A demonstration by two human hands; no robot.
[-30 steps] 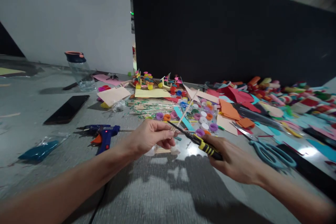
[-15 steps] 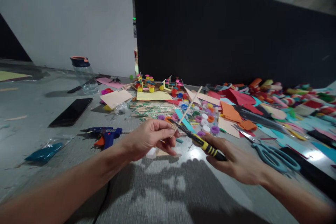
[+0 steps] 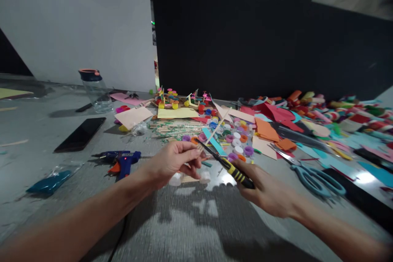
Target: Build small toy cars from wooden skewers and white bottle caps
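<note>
My left hand is closed, pinching a thin wooden stick between thumb and fingertips. The stick slants up and away to the right. My right hand is wrapped around black-and-yellow-handled pliers. Their dark jaws reach the stick right beside my left fingertips; whether they bite into it is too small to tell. Below my left hand on the table lie white bottle caps with pale sticks between them, partly hidden by the fingers.
To the left are a blue glue gun, a phone, a water bottle and a teal packet. Scissors lie at right. Wrapped sticks, coloured caps and paper scraps spread behind my hands.
The view has shifted slightly. My right hand and the pliers sit a little closer to my left hand, and more of the white caps shows beneath. Both grips are unchanged.
</note>
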